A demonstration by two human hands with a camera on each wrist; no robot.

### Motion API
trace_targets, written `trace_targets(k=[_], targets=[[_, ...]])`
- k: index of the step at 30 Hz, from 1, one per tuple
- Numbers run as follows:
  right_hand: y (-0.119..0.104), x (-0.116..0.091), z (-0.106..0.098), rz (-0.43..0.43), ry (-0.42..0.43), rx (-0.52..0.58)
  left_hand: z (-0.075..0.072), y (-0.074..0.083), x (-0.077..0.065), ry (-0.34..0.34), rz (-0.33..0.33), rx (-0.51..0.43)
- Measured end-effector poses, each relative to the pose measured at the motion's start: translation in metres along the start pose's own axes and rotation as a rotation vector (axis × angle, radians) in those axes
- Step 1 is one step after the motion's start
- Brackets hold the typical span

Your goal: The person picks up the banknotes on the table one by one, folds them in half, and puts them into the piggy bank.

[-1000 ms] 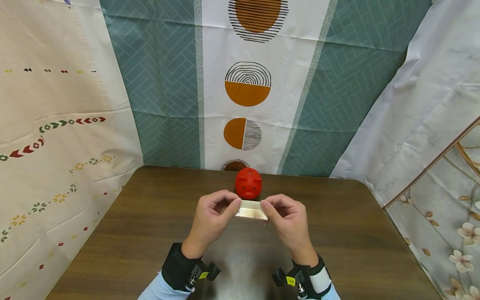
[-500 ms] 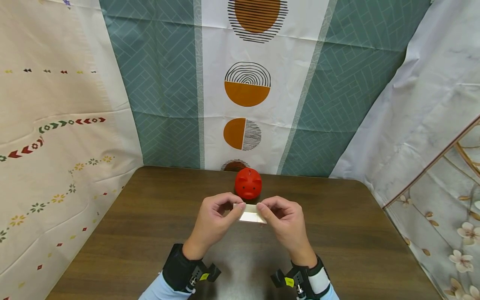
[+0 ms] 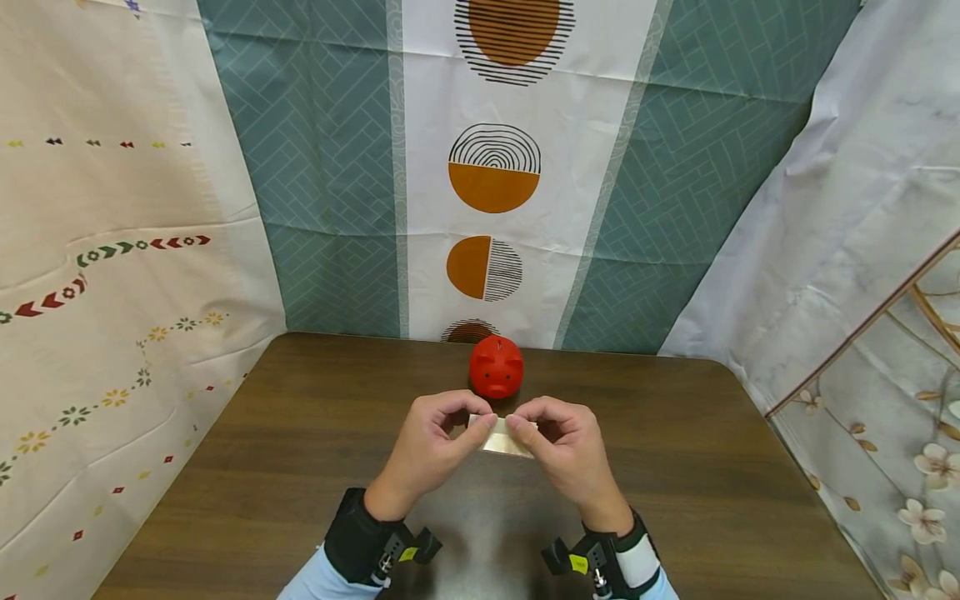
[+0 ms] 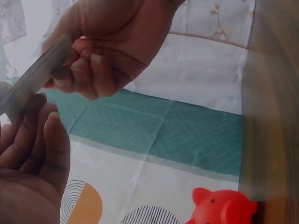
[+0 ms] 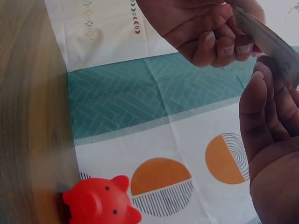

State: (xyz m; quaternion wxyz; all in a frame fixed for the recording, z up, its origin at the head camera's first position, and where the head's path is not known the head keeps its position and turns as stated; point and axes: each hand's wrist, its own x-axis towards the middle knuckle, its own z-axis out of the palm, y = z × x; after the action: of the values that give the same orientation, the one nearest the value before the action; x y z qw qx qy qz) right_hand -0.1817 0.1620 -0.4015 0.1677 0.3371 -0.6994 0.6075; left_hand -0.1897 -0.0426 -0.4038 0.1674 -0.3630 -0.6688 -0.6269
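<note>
Between both hands is a pale, folded banknote (image 3: 506, 442), its narrow strip held level above the table. My left hand (image 3: 426, 446) pinches its left end between thumb and fingers. At the other end, my right hand (image 3: 573, 454) pinches it the same way, the two thumbs close together on top. Faint printing shows on the banknote (image 5: 273, 42) in the right wrist view; from the left wrist it appears as a thin slanted strip. Just beyond the fingers, a red piggy bank (image 3: 497, 368) stands on the table, facing me and apart from both hands.
The brown wooden table (image 3: 247, 483) ends at a hanging patterned cloth (image 3: 337, 208) close behind the piggy bank. A cream cloth (image 3: 135, 358) hangs at the left and a white floral cloth (image 3: 825, 250) at the right.
Both hands have drawn slightly nearer to me with the banknote. Their thumbs have slid closer together along it. The piggy bank has stayed in place.
</note>
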Motion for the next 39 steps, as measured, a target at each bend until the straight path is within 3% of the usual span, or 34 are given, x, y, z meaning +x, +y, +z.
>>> trace_targets(k=[18, 25, 30, 35, 39], targets=[[0.002, 0.0, 0.001, 0.004, -0.07, -0.024, 0.0, -0.002, 0.0, -0.049, 0.044, 0.024], [0.001, 0.0, 0.002, -0.016, -0.067, -0.02, 0.001, -0.002, 0.0, -0.064, 0.044, 0.036], [0.003, 0.001, 0.002, 0.003, -0.05, -0.032, 0.001, -0.003, 0.0, -0.04, 0.057, 0.07], [0.004, -0.001, -0.006, 0.035, -0.053, 0.048, 0.0, -0.001, 0.001, -0.005, 0.042, 0.058], [0.003, -0.002, -0.016, 0.079, -0.032, 0.129, -0.006, 0.002, 0.001, -0.015, -0.017, -0.004]])
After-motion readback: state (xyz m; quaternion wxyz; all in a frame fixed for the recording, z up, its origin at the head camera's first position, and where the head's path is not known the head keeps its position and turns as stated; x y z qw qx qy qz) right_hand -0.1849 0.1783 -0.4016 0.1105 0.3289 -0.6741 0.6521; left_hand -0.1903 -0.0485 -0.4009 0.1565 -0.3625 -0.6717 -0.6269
